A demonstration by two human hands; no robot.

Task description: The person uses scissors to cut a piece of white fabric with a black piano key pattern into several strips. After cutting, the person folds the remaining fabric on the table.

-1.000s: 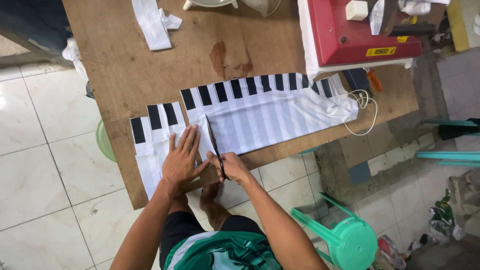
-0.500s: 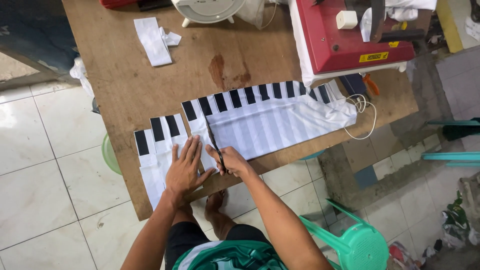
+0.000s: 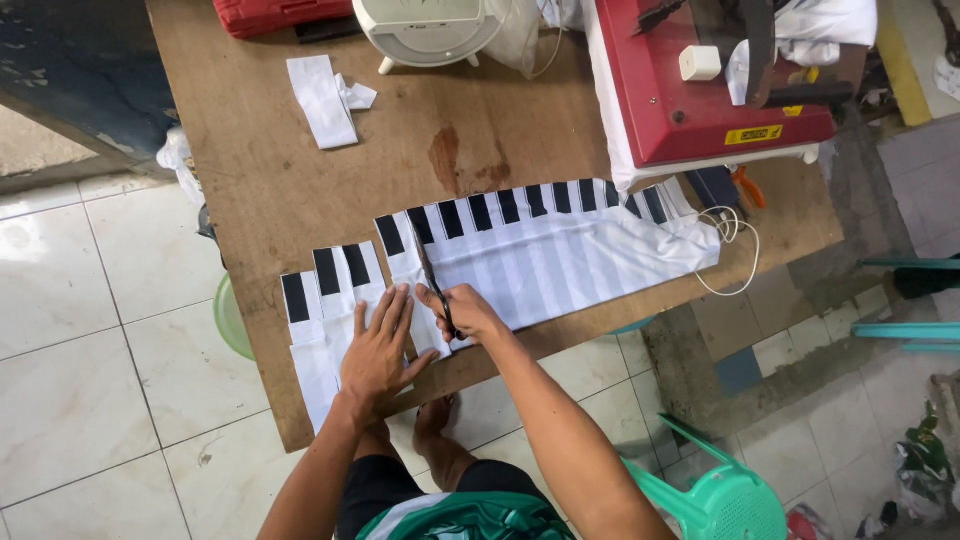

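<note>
The striped cloth (image 3: 560, 250) lay across the middle of the frame on the wooden table (image 3: 300, 190), and the scissors (image 3: 432, 280) had their blades well up into it near its black-barred edge, farther than half a second before. The cut looked close to parting another strip. The right hand (image 3: 468, 312) was closed around the scissor handles. The left hand (image 3: 378, 345), fingers spread flat, pressed the cut piece (image 3: 325, 300) at lower left, much as earlier. Higher up sat a red machine (image 3: 720, 90) and a white fan (image 3: 430, 30), both more in view now.
</note>
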